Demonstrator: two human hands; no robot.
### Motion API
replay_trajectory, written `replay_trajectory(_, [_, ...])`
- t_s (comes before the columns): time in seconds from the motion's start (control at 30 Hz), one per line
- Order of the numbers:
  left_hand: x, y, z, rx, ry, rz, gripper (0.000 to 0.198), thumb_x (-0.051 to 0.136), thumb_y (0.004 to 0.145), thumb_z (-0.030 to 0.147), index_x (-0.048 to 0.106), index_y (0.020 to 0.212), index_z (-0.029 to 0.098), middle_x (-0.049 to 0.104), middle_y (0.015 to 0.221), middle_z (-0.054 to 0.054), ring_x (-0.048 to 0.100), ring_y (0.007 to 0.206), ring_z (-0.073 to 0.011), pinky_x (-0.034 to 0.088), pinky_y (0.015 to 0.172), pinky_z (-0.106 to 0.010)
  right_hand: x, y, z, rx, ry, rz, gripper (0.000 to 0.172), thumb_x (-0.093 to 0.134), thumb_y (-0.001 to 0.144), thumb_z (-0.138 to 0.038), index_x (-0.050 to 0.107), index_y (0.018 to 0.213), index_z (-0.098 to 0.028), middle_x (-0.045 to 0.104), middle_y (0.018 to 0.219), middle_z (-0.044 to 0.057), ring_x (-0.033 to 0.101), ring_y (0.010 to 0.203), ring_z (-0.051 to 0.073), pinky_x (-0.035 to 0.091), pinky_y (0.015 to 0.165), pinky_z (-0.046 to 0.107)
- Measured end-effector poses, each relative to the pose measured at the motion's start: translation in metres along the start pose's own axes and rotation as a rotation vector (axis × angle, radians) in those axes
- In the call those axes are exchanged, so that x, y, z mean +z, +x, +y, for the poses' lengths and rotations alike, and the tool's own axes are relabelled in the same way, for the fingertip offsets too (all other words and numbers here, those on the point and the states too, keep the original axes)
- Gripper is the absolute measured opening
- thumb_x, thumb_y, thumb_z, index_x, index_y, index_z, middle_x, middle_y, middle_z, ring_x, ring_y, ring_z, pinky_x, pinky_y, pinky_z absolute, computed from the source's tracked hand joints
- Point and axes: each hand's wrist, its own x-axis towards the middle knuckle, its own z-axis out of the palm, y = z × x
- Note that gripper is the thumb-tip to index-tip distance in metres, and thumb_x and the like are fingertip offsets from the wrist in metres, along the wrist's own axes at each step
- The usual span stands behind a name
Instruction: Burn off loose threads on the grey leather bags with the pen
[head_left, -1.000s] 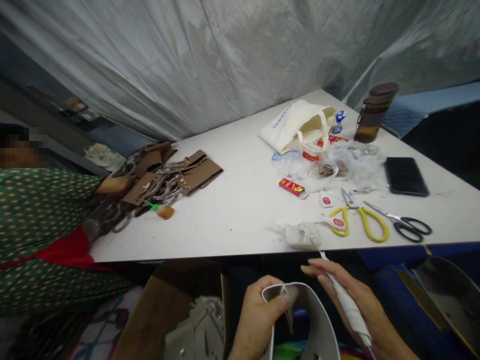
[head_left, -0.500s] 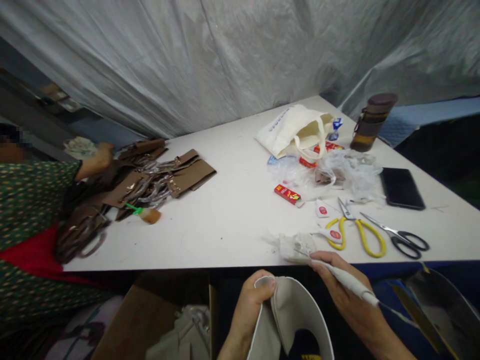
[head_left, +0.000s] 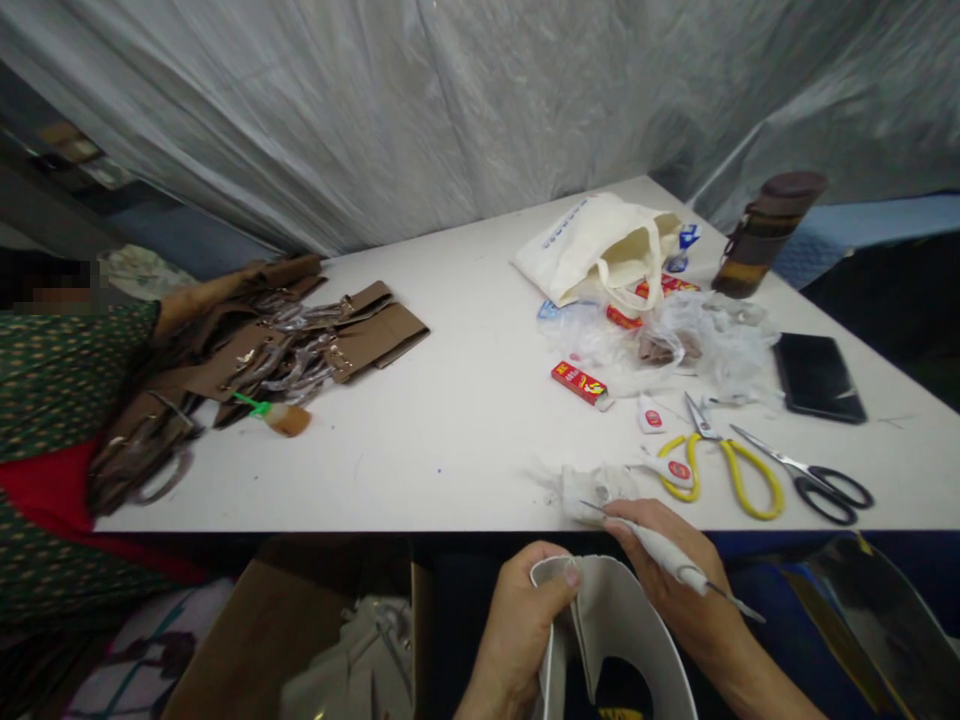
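Observation:
My left hand (head_left: 517,630) grips the rim of an off-white, curved bag piece (head_left: 626,610), thumb inside over a folded flap. The piece stands open toward me below the table edge, its lower part cut off by the frame. My right hand (head_left: 675,570) is closed round a slim tool with a white-wrapped handle (head_left: 664,553), a thin metal point at one end and a flat blade at the other. The tool's point is over a crumpled whitish pad (head_left: 592,490) at the table's front edge; whether they touch I cannot tell.
Yellow-handled scissors (head_left: 731,465), black-handled scissors (head_left: 814,480), a small glue bottle (head_left: 671,468), a red box (head_left: 581,385), a phone (head_left: 817,375), a cloth bag (head_left: 592,250) and a drink bottle (head_left: 769,235) lie right. Brown bags (head_left: 379,340), a brush (head_left: 285,417) and a co-worker's sleeve (head_left: 67,380) are left.
My left hand and the off-white piece have shifted slightly right. In my right hand the tool has turned, showing more of both metal ends. The co-worker's arm reaches farther over the brown bags.

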Motion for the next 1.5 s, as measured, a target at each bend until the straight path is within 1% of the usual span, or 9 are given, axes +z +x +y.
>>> replay_trajectory(0.23, [0.010, -0.005, 0.019, 0.088, 0.208, 0.069, 0.023, 0.083, 0.068, 0.033, 0.071, 0.074, 0.013, 0.062, 0.062, 0.000, 0.050, 0.060, -0.0142, 0.038, 0.060, -0.025, 0.003, 0.002, 0.000, 0.011, 0.015, -0.019, 0.022, 0.055, 0.106, -0.036, 0.070, 0.103, -0.021, 0.076, 0.092, 0.008, 0.072, 0.085, 0.024, 0.058, 0.081, 0.037])
replay_trajectory(0.37, [0.015, -0.007, 0.025, 0.057, 0.243, 0.085, 0.019, 0.083, 0.066, 0.029, 0.074, 0.071, 0.013, 0.063, 0.059, -0.001, 0.051, 0.057, -0.0145, 0.037, 0.056, -0.026, -0.002, 0.000, 0.000, 0.120, 0.129, -0.002, 0.021, 0.056, 0.105, -0.038, 0.070, 0.105, -0.023, 0.075, 0.095, 0.006, 0.072, 0.088, 0.022, 0.056, 0.083, 0.035])
replay_trajectory(0.47, [0.018, -0.008, 0.024, 0.054, 0.280, 0.080, 0.017, 0.082, 0.066, 0.027, 0.075, 0.071, 0.012, 0.065, 0.061, -0.003, 0.053, 0.058, -0.0154, 0.039, 0.058, -0.026, -0.011, 0.000, -0.003, 0.246, 0.249, 0.023, 0.029, 0.052, 0.107, -0.043, 0.069, 0.096, -0.023, 0.073, 0.084, 0.003, 0.069, 0.080, 0.021, 0.054, 0.077, 0.031])
replay_trajectory(0.6, [0.020, -0.011, 0.023, 0.054, 0.355, 0.045, 0.012, 0.077, 0.070, 0.024, 0.075, 0.073, 0.013, 0.063, 0.060, -0.001, 0.050, 0.057, -0.0144, 0.037, 0.057, -0.026, -0.021, 0.002, -0.007, 0.436, 0.476, -0.133, 0.043, 0.046, 0.108, -0.051, 0.067, 0.086, -0.021, 0.065, 0.069, 0.001, 0.062, 0.065, 0.017, 0.050, 0.063, 0.026])
replay_trajectory(0.67, [0.021, -0.012, 0.023, 0.052, 0.382, 0.027, 0.013, 0.076, 0.071, 0.025, 0.075, 0.075, 0.013, 0.062, 0.060, -0.001, 0.049, 0.058, -0.0141, 0.037, 0.056, -0.026, -0.022, 0.001, -0.007, 0.488, 0.547, -0.199, 0.046, 0.046, 0.107, -0.055, 0.067, 0.086, -0.020, 0.064, 0.068, 0.001, 0.060, 0.064, 0.017, 0.048, 0.061, 0.025])
replay_trajectory(0.77, [0.022, -0.013, 0.021, 0.034, 0.393, 0.008, 0.017, 0.076, 0.071, 0.028, 0.074, 0.077, 0.012, 0.062, 0.059, -0.001, 0.049, 0.056, -0.0144, 0.035, 0.054, -0.026, -0.022, -0.002, -0.007, 0.534, 0.575, -0.230, 0.050, 0.048, 0.104, -0.060, 0.068, 0.085, -0.019, 0.063, 0.067, 0.001, 0.058, 0.063, 0.016, 0.047, 0.062, 0.025])
replay_trajectory(1.13, [0.025, -0.018, 0.015, 0.023, 0.347, -0.037, 0.014, 0.075, 0.071, 0.027, 0.074, 0.076, 0.013, 0.061, 0.057, -0.001, 0.048, 0.053, -0.0135, 0.032, 0.052, -0.025, -0.026, -0.003, -0.004, 0.511, 0.555, -0.311, 0.057, 0.043, 0.105, -0.063, 0.065, 0.078, -0.019, 0.058, 0.066, 0.000, 0.055, 0.065, 0.017, 0.043, 0.064, 0.027])
replay_trajectory(1.3, [0.027, -0.019, 0.014, 0.014, 0.364, -0.038, 0.017, 0.073, 0.067, 0.027, 0.074, 0.074, 0.012, 0.060, 0.059, 0.000, 0.046, 0.056, -0.0131, 0.033, 0.055, -0.026, -0.027, -0.001, -0.001, 0.511, 0.563, -0.387, 0.059, 0.040, 0.104, -0.067, 0.063, 0.079, -0.019, 0.058, 0.068, 0.000, 0.055, 0.066, 0.017, 0.042, 0.064, 0.027])
replay_trajectory(1.5, [0.028, -0.019, 0.012, 0.010, 0.317, -0.063, 0.017, 0.072, 0.063, 0.027, 0.072, 0.069, 0.012, 0.056, 0.056, 0.000, 0.044, 0.056, -0.0133, 0.032, 0.056, -0.027, -0.026, 0.002, -0.003, 0.464, 0.520, -0.424, 0.062, 0.038, 0.104, -0.068, 0.059, 0.073, -0.019, 0.055, 0.065, 0.000, 0.053, 0.065, 0.017, 0.041, 0.064, 0.028])
